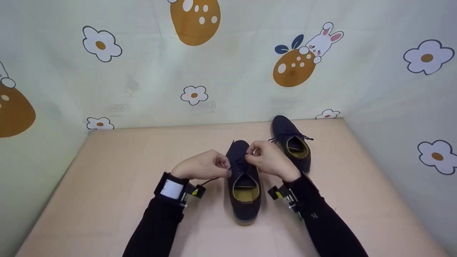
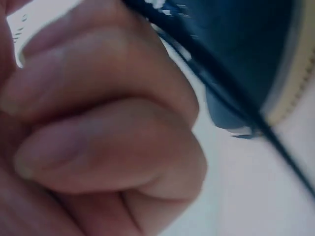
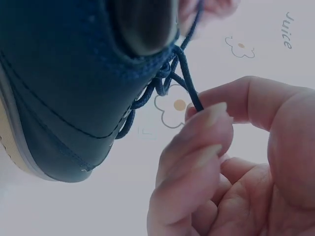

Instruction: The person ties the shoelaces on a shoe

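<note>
A dark navy lace-up shoe (image 1: 245, 210) stands on the table between both hands, its toe pointing away from me and its tan inside showing. At its right side, my right hand (image 1: 269, 159) pinches a dark shoelace (image 3: 185, 73) between thumb and index finger. That lace runs taut from the crossed lacing at the shoe's throat. On the left side my left hand (image 1: 203, 165) has curled fingers and holds the lace's other part; its fingertips are hidden in the left wrist view. A loose lace end (image 1: 210, 181) trails below the left hand.
A matching navy shoe (image 1: 284, 125), its laces tied, stands behind the right hand toward the back right. The table (image 1: 117, 200) has a pale peach cover. Behind and beside it hang curtains (image 1: 142, 71) printed with flowers and rabbits. A small camera is strapped to each wrist.
</note>
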`<state>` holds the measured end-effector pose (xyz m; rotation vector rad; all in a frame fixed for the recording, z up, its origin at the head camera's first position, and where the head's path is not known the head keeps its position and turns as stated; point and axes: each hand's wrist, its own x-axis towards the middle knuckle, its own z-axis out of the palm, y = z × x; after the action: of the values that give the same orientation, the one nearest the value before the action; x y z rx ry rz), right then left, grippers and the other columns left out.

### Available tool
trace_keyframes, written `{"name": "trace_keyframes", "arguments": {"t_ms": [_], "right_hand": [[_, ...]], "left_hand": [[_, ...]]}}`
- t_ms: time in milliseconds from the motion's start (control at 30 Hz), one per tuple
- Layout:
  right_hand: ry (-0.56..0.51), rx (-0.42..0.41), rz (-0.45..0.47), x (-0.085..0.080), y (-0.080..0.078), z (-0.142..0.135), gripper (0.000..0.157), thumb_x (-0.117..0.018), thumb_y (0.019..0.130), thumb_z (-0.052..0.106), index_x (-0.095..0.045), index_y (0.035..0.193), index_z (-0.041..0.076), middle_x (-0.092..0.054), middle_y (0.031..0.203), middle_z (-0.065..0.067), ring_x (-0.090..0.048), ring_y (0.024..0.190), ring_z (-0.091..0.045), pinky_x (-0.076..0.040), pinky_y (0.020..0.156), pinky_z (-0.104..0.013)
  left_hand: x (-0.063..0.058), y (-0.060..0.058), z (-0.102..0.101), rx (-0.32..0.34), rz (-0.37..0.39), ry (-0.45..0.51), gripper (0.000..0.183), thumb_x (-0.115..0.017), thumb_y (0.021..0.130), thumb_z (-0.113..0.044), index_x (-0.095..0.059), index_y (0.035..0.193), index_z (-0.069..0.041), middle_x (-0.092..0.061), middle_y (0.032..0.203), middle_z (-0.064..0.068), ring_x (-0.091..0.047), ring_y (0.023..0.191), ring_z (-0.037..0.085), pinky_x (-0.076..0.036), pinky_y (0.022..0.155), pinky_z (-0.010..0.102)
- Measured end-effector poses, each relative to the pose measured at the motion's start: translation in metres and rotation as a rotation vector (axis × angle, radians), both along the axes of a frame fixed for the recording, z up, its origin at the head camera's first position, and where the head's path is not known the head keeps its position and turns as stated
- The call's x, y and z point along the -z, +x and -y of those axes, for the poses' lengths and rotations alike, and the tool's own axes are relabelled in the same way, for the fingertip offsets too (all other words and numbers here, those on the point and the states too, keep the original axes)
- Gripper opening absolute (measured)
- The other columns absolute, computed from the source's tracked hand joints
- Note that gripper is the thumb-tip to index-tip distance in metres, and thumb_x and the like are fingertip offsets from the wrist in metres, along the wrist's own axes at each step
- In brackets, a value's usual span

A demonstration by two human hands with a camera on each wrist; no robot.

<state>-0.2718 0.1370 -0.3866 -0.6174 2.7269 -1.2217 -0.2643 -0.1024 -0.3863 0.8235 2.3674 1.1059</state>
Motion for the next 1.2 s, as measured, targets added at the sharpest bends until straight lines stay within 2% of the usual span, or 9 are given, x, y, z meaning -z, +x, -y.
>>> {"name": "trace_keyframes", "arguments": {"t_ms": [167,333,567,700,833,967,1067,1200], "right_hand": [[-0.066,-0.018,0.084,0.000,0.000,-0.002,0.007,-0.064,0.092,0.014,-0.063,0.090,0.008,-0.056,0.062,0.001,-0.050,0.041,-0.011,-0.044,0.042,-0.026],[-0.090,-0.015,0.094,-0.001,0.002,-0.002,0.008,-0.063,0.093,0.014,-0.061,0.091,0.007,-0.056,0.062,0.000,-0.051,0.041,-0.012,-0.045,0.041,-0.026],[-0.090,-0.014,0.082,-0.002,0.004,-0.003,0.007,-0.063,0.093,0.014,-0.062,0.092,0.006,-0.056,0.062,-0.001,-0.052,0.043,-0.012,-0.046,0.043,-0.027],[-0.092,-0.007,0.084,-0.003,0.004,-0.003,0.007,-0.062,0.093,0.013,-0.062,0.092,0.006,-0.056,0.062,-0.001,-0.052,0.043,-0.012,-0.046,0.044,-0.027],[-0.092,-0.004,0.081,-0.004,0.005,-0.003,0.007,-0.061,0.093,0.013,-0.062,0.091,0.006,-0.055,0.062,0.000,-0.052,0.043,-0.012,-0.046,0.044,-0.027],[-0.095,-0.003,0.083,-0.004,0.005,-0.002,0.007,-0.061,0.093,0.013,-0.062,0.091,0.006,-0.055,0.062,-0.001,-0.053,0.044,-0.013,-0.047,0.045,-0.027],[-0.095,0.002,0.086,-0.004,0.004,-0.002,0.006,-0.062,0.092,0.012,-0.062,0.092,0.006,-0.056,0.062,-0.001,-0.053,0.044,-0.013,-0.047,0.044,-0.026],[-0.089,-0.003,0.082,-0.004,0.004,-0.003,0.007,-0.064,0.094,0.012,-0.061,0.092,0.006,-0.055,0.060,0.000,-0.051,0.043,-0.011,-0.045,0.043,-0.025]], "left_hand": [[-0.011,0.004,0.011,0.024,0.080,0.086,0.016,-0.068,0.091,-0.023,-0.071,0.081,-0.011,-0.050,0.055,-0.007,-0.039,0.046,0.005,-0.028,0.044,0.020],[-0.019,0.008,0.020,0.067,0.107,0.152,0.021,-0.069,0.093,-0.025,-0.069,0.081,-0.009,-0.046,0.054,-0.005,-0.036,0.045,0.007,-0.026,0.043,0.021],[-0.024,0.009,0.022,0.080,0.150,0.359,0.020,-0.066,0.096,-0.019,-0.064,0.088,-0.001,-0.060,0.065,0.003,-0.051,0.052,0.013,-0.041,0.049,0.022],[-0.026,0.011,0.024,0.087,0.162,0.445,0.019,-0.065,0.097,-0.019,-0.064,0.090,-0.001,-0.058,0.063,0.002,-0.050,0.053,0.012,-0.039,0.049,0.021],[-0.028,0.013,0.028,0.149,0.172,0.483,0.015,-0.066,0.096,-0.016,-0.065,0.089,-0.002,-0.054,0.060,-0.002,-0.046,0.050,0.008,-0.037,0.047,0.020],[-0.029,0.014,0.029,0.189,0.221,0.537,0.010,-0.064,0.095,-0.010,-0.062,0.089,-0.002,-0.062,0.064,-0.001,-0.054,0.051,0.008,-0.038,0.047,0.018],[-0.028,0.013,0.025,0.142,0.276,0.605,0.009,-0.062,0.097,-0.010,-0.060,0.091,-0.003,-0.070,0.072,0.006,-0.061,0.054,0.012,-0.040,0.048,0.019],[-0.026,0.010,0.018,-0.006,0.355,0.718,0.008,-0.061,0.098,-0.011,-0.058,0.095,-0.004,-0.073,0.084,0.012,-0.067,0.061,0.016,-0.050,0.054,0.023]]}}
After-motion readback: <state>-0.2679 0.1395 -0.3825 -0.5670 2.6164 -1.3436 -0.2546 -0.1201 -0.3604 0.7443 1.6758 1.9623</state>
